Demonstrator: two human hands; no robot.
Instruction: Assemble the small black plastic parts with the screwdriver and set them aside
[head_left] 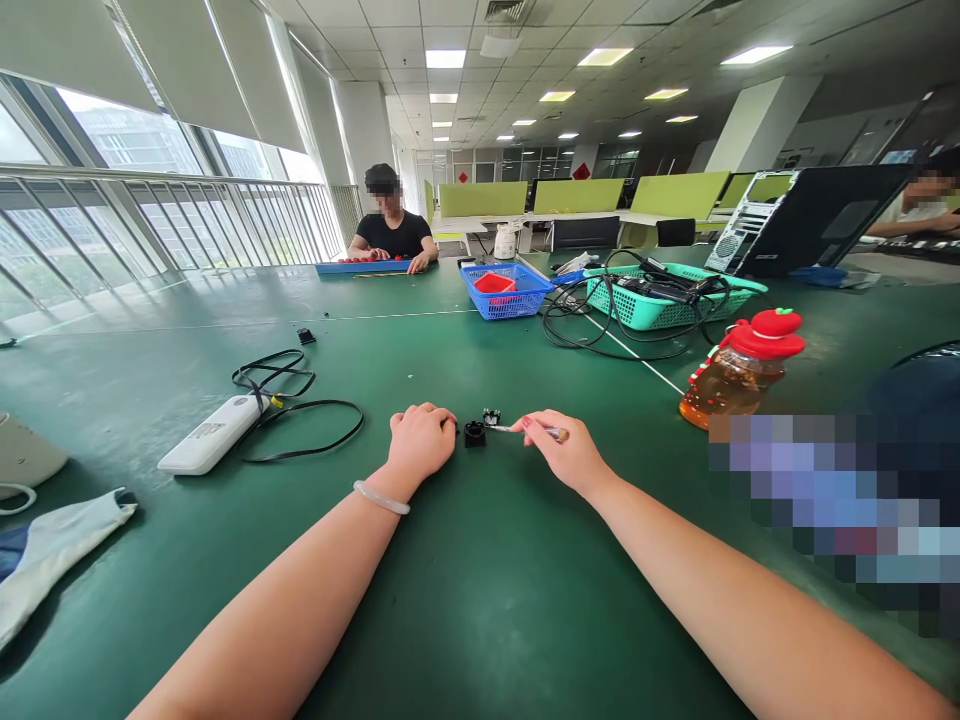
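Observation:
My right hand pinches a thin brush-like tool, its narrow end pointing left at a small black and silver part. Just left of that end, a small black square piece with a round opening lies on the green table. My left hand rests on the table to the left of the black piece, its fingers curled; whether anything is between them is hidden. A pale bracelet circles my left wrist.
Left: a white power bank with a looped black cable, and a cloth. Right: a red-lidded bottle. Farther back: a blue basket, a teal basket of cables, a computer case and a seated person.

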